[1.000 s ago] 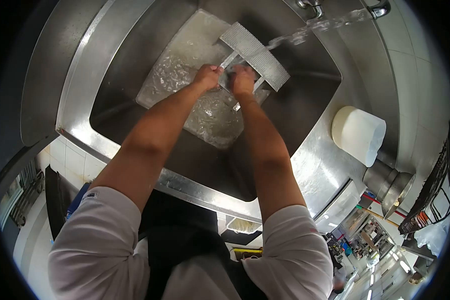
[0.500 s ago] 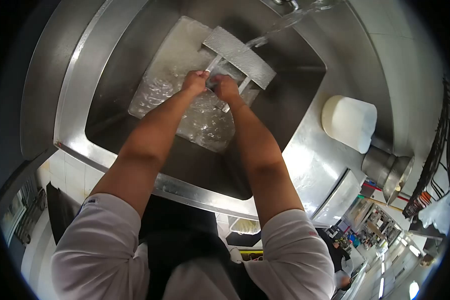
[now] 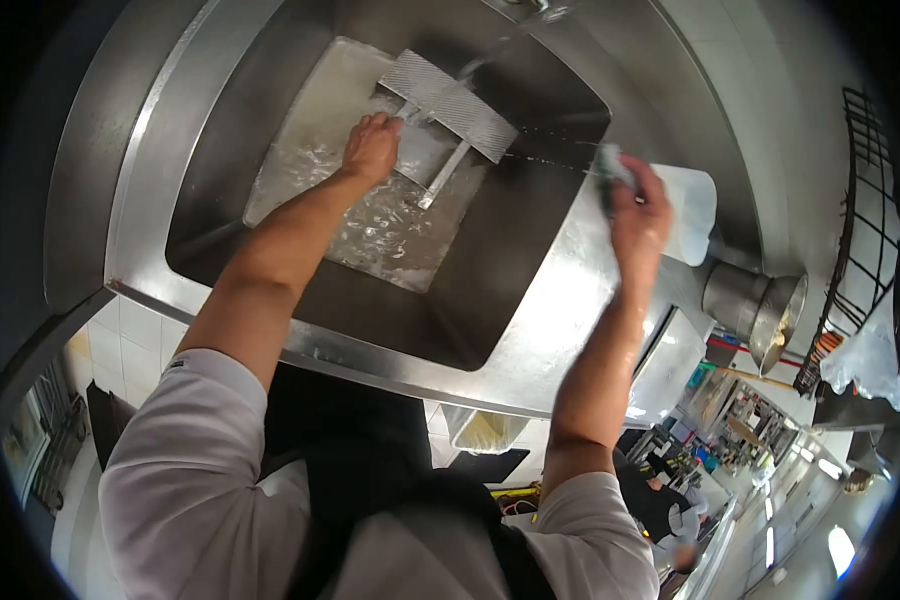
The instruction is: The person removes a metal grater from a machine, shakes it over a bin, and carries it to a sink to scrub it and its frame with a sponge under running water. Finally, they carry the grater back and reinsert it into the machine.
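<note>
A perforated metal piece with bar-like arms (image 3: 450,107) is in the sink, above a water-filled clear container (image 3: 305,130). My left hand (image 3: 372,147) is closed on one of its arms at the left side. Out over the right counter, my right hand (image 3: 638,200) grips a small green and whitish scrubber (image 3: 608,172), blurred by motion. Water (image 3: 500,50) runs down from the top onto the metal piece.
Around the container is the steel sink (image 3: 315,345). Right of it stand a white plastic jug (image 3: 692,215) and metal pots (image 3: 760,305). A wire rack (image 3: 865,190) hangs at the far right. Another person (image 3: 660,505) is at lower right.
My right hand has left the metal piece and moved right, out of the sink, with the scrubber now visible in it. The metal piece has shifted slightly left in view.
</note>
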The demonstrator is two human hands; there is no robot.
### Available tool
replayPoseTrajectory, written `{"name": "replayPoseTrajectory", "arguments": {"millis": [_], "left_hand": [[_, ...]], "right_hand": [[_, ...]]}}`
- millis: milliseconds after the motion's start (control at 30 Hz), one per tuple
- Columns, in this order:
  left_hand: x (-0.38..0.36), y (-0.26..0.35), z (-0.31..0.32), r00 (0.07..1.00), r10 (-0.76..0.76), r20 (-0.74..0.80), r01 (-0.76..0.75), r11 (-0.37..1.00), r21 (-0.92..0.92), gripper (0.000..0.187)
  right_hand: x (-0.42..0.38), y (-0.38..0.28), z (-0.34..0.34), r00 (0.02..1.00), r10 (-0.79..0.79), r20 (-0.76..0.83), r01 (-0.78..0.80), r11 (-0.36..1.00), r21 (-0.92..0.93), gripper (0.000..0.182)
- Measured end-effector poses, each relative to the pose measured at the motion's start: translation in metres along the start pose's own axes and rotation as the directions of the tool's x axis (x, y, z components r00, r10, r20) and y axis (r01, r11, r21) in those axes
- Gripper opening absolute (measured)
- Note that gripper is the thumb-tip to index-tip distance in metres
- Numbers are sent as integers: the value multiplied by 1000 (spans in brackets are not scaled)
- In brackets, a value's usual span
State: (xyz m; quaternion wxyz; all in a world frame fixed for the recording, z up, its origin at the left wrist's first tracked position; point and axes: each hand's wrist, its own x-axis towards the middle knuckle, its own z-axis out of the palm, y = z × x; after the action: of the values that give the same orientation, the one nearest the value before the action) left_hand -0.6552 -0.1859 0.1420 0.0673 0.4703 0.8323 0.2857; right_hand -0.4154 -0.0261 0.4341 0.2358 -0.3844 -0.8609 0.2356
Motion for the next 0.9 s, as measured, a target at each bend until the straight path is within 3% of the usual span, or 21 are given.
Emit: {"name": "replayPoseTrajectory", "arguments": {"millis": [67, 100, 133, 200, 267, 333, 367, 433, 467, 533, 567, 600, 667, 700, 767, 800, 867, 900], "left_hand": [[6, 16, -15, 939, 92, 332, -126, 989, 79, 23], [4, 19, -5, 886, 63, 459, -103, 993, 62, 23], [1, 28, 8, 815, 59, 577, -95, 995, 32, 24], [-8, 46, 4, 755, 156, 637, -179, 983, -29, 29], [-21, 52, 5, 751, 231, 619, -232, 969, -80, 33], [-21, 55, 5, 692, 284, 663, -334, 941, -54, 32], [-26, 50, 2, 662, 284, 693, -370, 929, -28, 32], [-30, 47, 0, 705, 289, 648, -429, 901, 65, 31], [-36, 48, 0, 721, 287, 631, -451, 885, 113, 32], [-47, 58, -8, 750, 222, 623, -350, 932, 90, 29], [-43, 65, -11, 772, 201, 602, -308, 948, 78, 28], [-45, 70, -13, 732, 88, 675, -202, 975, 92, 29], [-46, 74, -18, 610, -121, 783, 6, 989, 148, 31], [-54, 57, 8, 650, -189, 736, 127, 982, 139, 40], [-84, 18, 82, 721, -189, 666, 408, 893, -189, 45], [-79, 21, 82, 759, -200, 619, 504, 783, -364, 47], [-79, 36, 89, 642, -322, 695, 732, 527, -432, 49], [-76, 48, 86, 573, -362, 735, 812, 375, -448, 49]], "right_hand": [[6, 11, -45, 980, 194, -37, -191, 979, 76, 32], [8, 6, -61, 942, 324, -91, -312, 941, 128, 31], [7, 14, -77, 945, 296, -136, -281, 952, 120, 31], [11, 39, -109, 944, 240, -227, -228, 970, 79, 30], [19, 47, -126, 895, 335, -295, -365, 929, -54, 29], [27, 80, -139, 913, 291, -285, -321, 945, -63, 31], [36, 98, -144, 930, 305, -204, -332, 936, -116, 31], [48, 137, -134, 938, 347, -4, -342, 921, -188, 32], [57, 140, -124, 924, 362, 121, -304, 890, -339, 31], [70, 163, -104, 822, 408, 397, -326, 909, -261, 30], [76, 177, -99, 758, 427, 493, -283, 897, -341, 34], [78, 189, -94, 682, 450, 577, -229, 880, -416, 38], [88, 215, -87, 585, 535, 610, -219, 828, -516, 44], [95, 230, -81, 566, 591, 575, -272, 792, -547, 45], [90, 251, -78, 684, 502, 528, -126, 795, -593, 46], [89, 249, -77, 794, 317, 519, 83, 789, -609, 45], [89, 244, -86, 836, 215, 505, 106, 839, -533, 45], [93, 211, -102, 807, 310, 503, -82, 902, -423, 46]]}}
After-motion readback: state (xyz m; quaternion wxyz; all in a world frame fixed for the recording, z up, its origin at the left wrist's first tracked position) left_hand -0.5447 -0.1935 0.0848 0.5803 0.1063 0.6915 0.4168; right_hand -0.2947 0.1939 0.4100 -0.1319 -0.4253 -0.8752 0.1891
